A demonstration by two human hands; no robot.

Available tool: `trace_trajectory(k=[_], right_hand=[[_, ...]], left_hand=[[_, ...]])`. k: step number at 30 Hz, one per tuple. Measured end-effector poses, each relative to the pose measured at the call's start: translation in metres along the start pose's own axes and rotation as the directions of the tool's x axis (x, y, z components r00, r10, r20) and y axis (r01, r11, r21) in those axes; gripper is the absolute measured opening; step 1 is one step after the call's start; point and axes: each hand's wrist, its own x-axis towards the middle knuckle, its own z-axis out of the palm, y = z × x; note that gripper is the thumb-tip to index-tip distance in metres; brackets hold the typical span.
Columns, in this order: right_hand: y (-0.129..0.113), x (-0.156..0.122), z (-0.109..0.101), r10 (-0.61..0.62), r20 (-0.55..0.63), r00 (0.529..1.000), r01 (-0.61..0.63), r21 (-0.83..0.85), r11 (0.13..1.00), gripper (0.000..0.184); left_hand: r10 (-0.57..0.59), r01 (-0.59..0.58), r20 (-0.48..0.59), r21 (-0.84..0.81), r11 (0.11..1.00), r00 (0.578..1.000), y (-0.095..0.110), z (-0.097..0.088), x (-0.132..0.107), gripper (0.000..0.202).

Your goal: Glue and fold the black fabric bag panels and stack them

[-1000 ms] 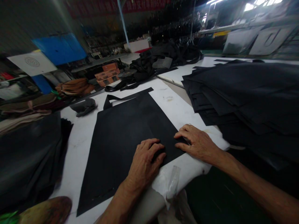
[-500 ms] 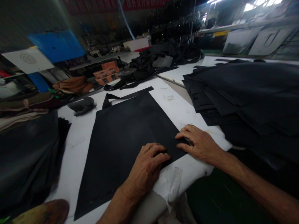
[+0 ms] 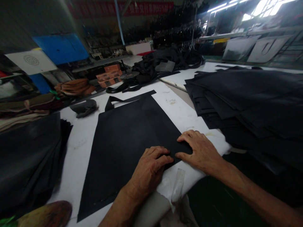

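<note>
So, head camera view: a big flat black fabric sheet [image 3: 127, 138] is lying on the white worktable [image 3: 78, 148], turned so one corner points back at the person, and both hands are on that near corner. The left hand [image 3: 149, 170] has its fingers bent with the tips down on the sheet's edge, and honestly I can't tell if it's got any fabric pinched under there. The right hand [image 3: 199, 149] sits just beside it, laid flat with the fingers loosely spread, palm pressing the corner onto the table. The two hands are nearly touching. A thin black strap [image 3: 127, 97] runs off the sheet's far corner. Off to the right there's a thick stack of black cut sheets [image 3: 248, 97], close to the right hand but not touching it. A strip of clear plastic [image 3: 176, 186] hangs off the table's near edge, below the hands. Farther back: a crumpled dark grey cloth [image 3: 85, 107] and a heap of black fabric [image 3: 163, 63].
</note>
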Motion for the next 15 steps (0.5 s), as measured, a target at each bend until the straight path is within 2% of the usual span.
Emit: trace_trajectory(k=[8, 15], right_hand=[[-0.001, -0.002, -0.001, 0.008, 0.037, 0.999, -0.007, -0.020, 1.000, 0.035], [0.011, -0.006, -0.001, -0.091, 0.066, 0.994, 0.088, 0.037, 0.995, 0.037]], left_hand=[[-0.021, 0.022, 0.019, -0.047, 0.999, 1.000, 0.001, -0.001, -0.002, 0.025], [-0.030, 0.031, 0.006, -0.051, 0.998, 1.000, 0.001, 0.000, -0.004, 0.025]])
